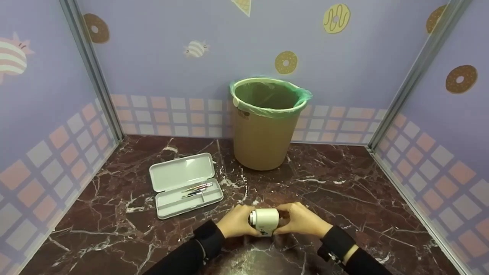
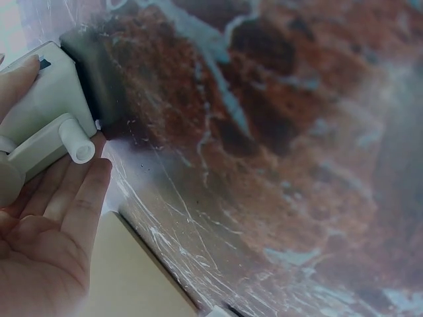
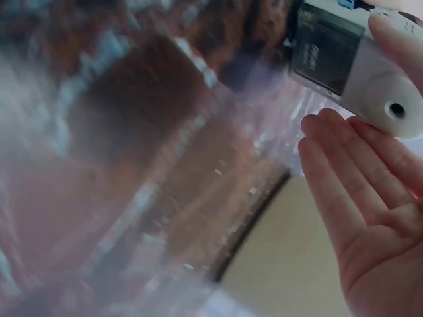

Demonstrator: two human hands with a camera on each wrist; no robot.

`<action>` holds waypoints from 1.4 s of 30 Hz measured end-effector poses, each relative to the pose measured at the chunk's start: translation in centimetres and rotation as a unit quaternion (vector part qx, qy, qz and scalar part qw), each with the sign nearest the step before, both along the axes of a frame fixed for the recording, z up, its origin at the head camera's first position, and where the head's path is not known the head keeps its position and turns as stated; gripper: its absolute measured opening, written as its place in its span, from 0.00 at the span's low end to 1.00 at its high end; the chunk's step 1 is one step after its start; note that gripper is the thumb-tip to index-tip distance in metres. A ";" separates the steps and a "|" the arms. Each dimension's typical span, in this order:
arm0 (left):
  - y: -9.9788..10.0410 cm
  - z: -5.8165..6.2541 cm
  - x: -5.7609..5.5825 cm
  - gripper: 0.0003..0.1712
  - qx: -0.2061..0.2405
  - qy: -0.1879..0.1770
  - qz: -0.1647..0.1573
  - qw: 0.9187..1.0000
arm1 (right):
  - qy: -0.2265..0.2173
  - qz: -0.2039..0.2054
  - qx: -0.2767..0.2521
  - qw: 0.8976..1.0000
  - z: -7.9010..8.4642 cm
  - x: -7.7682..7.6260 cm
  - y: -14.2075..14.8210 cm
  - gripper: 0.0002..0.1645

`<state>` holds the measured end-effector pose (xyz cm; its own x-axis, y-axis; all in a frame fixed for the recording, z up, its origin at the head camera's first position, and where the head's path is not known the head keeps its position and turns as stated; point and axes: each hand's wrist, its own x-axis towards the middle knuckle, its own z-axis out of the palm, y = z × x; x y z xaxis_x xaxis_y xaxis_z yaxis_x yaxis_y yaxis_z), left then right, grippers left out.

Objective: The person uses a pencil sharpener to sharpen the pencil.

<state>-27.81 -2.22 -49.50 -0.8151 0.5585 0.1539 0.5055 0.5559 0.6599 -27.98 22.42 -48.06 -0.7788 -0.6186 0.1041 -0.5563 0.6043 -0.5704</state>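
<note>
A cream hand-crank pencil sharpener [image 1: 266, 218] is between my two hands, near the front of the marble-patterned surface. My left hand [image 1: 237, 222] grips its crank side, thumb above and fingers beneath; the crank knob [image 2: 80, 146] points out in the left wrist view. On the opposite side my right hand [image 1: 301, 220] holds it with the thumb on top and the fingers stretched out below. The right wrist view shows its dark see-through shavings drawer [image 3: 326, 53] and a round pencil hole [image 3: 396, 110].
An open white pencil case [image 1: 181, 173] with several pencils [image 1: 196, 190] in it lies to the left. Behind stands a tan trash bin [image 1: 261, 143] lined with a green bag [image 1: 302, 96]. Patterned wall panels [image 1: 164, 57] enclose the back and both sides.
</note>
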 end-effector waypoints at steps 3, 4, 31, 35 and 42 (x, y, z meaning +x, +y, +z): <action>0.0 0.0 0.0 0.23 -0.006 0.003 0.003 1.000 | -0.035 -0.006 -0.032 0.999 -0.8 0.1 0.1 0.33; 0.0 0.0 0.0 0.24 -0.008 0.005 0.005 1.000 | -0.042 -0.009 -0.040 0.998 -1.1 0.1 0.2 0.33; -0.2 -0.4 0.1 0.23 0.000 0.001 0.004 1.000 | -0.105 -0.025 -0.110 0.988 -3.7 0.2 -0.2 0.33; -0.3 -0.3 0.1 0.23 0.000 -0.002 0.004 1.000 | -0.101 -0.021 -0.100 0.990 -3.5 0.0 -0.1 0.33; -0.3 -0.3 -0.1 0.24 0.002 -0.008 -0.005 1.000 | -0.081 -0.027 -0.079 0.993 -3.2 -0.2 0.0 0.32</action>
